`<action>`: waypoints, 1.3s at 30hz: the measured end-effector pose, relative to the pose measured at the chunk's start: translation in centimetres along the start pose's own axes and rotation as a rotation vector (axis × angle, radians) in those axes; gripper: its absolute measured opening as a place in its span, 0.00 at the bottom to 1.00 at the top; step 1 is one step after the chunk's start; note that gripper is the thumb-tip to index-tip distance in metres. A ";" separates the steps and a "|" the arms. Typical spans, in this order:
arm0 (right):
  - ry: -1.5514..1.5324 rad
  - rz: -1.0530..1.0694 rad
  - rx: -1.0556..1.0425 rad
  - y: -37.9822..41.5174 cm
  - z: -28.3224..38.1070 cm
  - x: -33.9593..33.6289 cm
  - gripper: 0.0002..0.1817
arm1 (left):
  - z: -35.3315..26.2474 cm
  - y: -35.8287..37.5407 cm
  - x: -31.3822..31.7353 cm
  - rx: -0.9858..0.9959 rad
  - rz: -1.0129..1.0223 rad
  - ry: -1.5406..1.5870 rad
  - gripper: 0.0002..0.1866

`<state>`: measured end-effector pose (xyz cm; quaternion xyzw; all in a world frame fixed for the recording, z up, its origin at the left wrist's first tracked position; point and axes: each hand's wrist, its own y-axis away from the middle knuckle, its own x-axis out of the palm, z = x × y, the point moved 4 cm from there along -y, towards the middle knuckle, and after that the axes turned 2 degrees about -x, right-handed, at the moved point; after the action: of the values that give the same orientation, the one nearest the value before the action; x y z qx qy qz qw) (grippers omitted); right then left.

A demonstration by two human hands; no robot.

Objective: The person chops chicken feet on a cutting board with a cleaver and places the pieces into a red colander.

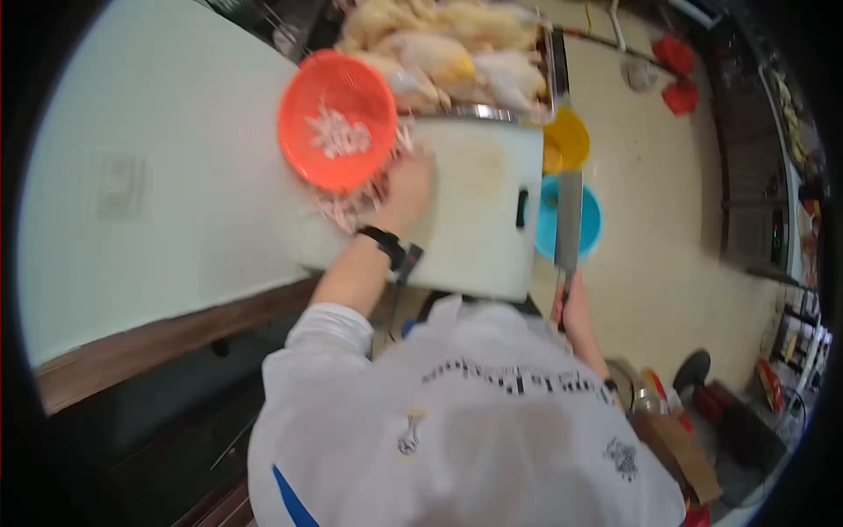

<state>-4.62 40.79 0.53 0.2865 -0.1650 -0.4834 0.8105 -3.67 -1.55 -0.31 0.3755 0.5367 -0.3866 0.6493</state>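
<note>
My right hand is closed round the handle of a cleaver, its broad blade pointing away from me past the right edge of the white cutting board. At the board's left side, my left hand reaches down beside a pile of pale pink pieces that look like chicken feet. Its fingers are blurred and partly hidden, so I cannot make out what they hold. An orange colander stands tilted by the pile, with more such pale pieces inside.
Several plucked whole chickens lie in a metal tray beyond the board. A yellow bucket and a blue basin sit below the board's right edge. To the left is a white wall-like surface with a wooden edge.
</note>
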 end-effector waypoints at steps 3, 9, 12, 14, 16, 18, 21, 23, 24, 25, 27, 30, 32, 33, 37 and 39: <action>0.019 0.013 0.045 4.3 -0.5 1.8 0.35 | 0.6 2.2 0.9 0.103 -0.100 -0.030 0.12; 0.053 0.049 -0.060 2.0 0.0 1.0 0.34 | -2.3 -0.9 -5.4 0.235 -0.089 0.064 0.09; 0.006 0.048 0.007 2.2 -0.2 0.9 0.34 | -2.7 1.3 -10.2 0.271 -0.368 0.509 0.06; 0.056 0.020 -0.020 1.7 -0.2 1.1 0.34 | -2.5 3.9 -11.5 0.070 -0.335 0.899 0.05; 0.192 0.015 -0.091 1.7 0.2 1.5 0.34 | -2.0 5.7 -9.0 -0.036 -0.279 0.990 0.07; 0.167 0.058 -0.170 0.7 -0.7 1.8 0.32 | -2.2 7.9 -5.0 -0.082 -0.152 0.969 0.07; 0.119 0.031 -0.178 0.5 2.1 4.2 0.27 | -0.8 9.7 -2.0 -0.045 0.026 0.974 0.07; 0.165 0.022 -0.184 1.3 2.1 5.2 0.27 | -0.2 11.7 0.5 -0.060 0.072 1.050 0.07; 0.107 0.077 -0.128 1.1 2.8 6.1 0.27 | -0.1 11.9 1.0 -0.060 0.088 1.064 0.07; 0.050 0.137 -0.077 0.8 3.3 7.2 0.28 | 0.3 12.1 0.9 -0.044 0.094 1.076 0.06; 0.050 0.169 -0.042 0.3 3.7 9.3 0.29 | 0.6 12.5 0.9 -0.044 0.102 1.095 0.05; 0.084 0.217 -0.066 -0.8 4.7 12.4 0.30 | 0.7 13.0 1.0 -0.017 0.105 1.168 0.05; 0.123 0.236 -0.117 -1.3 5.8 14.1 0.31 | 0.5 13.1 0.7 0.023 0.069 1.176 0.05; 0.104 0.230 -0.168 -1.4 6.6 14.7 0.31 | 0.5 13.3 0.8 0.018 0.070 1.182 0.05; 0.061 0.182 -0.349 -0.8 9.2 16.1 0.32 | 0.6 13.8 1.4 -0.003 0.068 1.239 0.05; 0.031 0.156 -0.351 -0.3 9.9 16.3 0.32 | 0.5 13.9 1.6 0.002 0.050 1.231 0.05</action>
<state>-2.42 23.38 7.88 0.1343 -0.0874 -0.4360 0.8856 9.25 3.69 -0.81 0.5427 0.8038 -0.0841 0.2288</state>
